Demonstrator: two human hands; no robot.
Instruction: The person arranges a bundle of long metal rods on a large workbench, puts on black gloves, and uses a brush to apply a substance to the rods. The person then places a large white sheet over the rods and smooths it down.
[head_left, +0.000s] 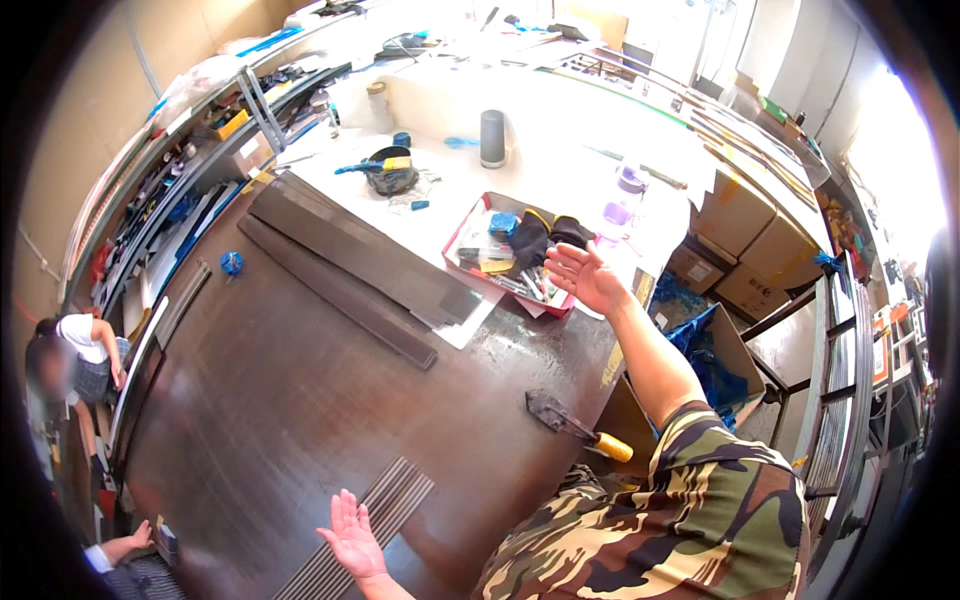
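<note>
My left hand (352,535) is open, palm up and fingers spread, over or beside a bundle of thin ribbed strips (405,488) on the dark tabletop (300,390). Holding nothing, my right hand (588,280) is also open beside a red-rimmed tray (465,224). Inside the tray are black gloves (535,242), a blue roll (502,223) and several pens. A trowel (548,410) with a yellow handle lies at the table's right edge. Long dark flat strips (340,250) stretch across the far part of the table.
A grey cylinder (492,140) and a dark pot (390,172) stand on the white surface. To the right are cardboard boxes (735,215) and a metal rack (835,380). Another person (82,350) is at the left; a second person's hand (128,542) shows lower left.
</note>
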